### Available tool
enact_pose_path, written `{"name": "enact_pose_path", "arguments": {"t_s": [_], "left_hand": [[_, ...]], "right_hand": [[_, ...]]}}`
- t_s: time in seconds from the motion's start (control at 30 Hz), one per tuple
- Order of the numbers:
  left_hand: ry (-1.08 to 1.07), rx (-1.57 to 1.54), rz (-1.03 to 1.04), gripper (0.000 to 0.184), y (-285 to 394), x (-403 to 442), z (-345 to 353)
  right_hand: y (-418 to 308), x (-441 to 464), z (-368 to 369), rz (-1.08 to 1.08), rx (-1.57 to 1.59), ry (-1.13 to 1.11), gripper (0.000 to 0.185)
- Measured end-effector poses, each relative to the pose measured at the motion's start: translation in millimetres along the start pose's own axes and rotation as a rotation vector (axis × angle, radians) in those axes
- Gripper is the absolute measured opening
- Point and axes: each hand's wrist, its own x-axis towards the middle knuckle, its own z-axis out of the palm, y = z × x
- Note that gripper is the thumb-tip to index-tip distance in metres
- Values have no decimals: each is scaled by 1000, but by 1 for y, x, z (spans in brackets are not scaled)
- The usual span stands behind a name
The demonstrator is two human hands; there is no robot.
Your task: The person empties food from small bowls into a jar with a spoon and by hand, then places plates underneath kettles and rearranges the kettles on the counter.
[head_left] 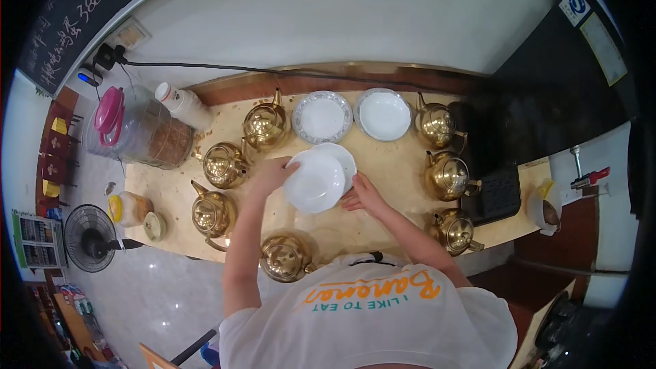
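Observation:
My left hand (272, 175) grips the left rim of a white plate (314, 181). A second white plate (347, 160) shows partly behind it, its lower part hidden by the front one. At the right side of the pair, my right hand (365, 195) has its fingers against the rim, the thumb on the upper side. Both plates are above the middle of the wooden table (372, 239). Farther back lie a plate with a patterned rim (322, 117) and another white dish (384, 115).
Brass teapots stand on both sides, among them a back-left teapot (266, 125), a right teapot (449, 176) and a front teapot (285, 257) near my body. A large jar with a pink lid (109, 111) is at left. A black tray (493, 195) lies at right.

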Motion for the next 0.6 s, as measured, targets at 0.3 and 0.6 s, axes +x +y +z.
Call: {"name": "enact_pose_path", "arguments": {"t_s": [0.3,0.6], "left_hand": [[290,272,215,31,-11,40,43],[285,654,70,47,24,-19,37]], "right_hand": [[-3,17,7,49,-38,-1,53],[-2,24,17,-104,66,92,39]]}}
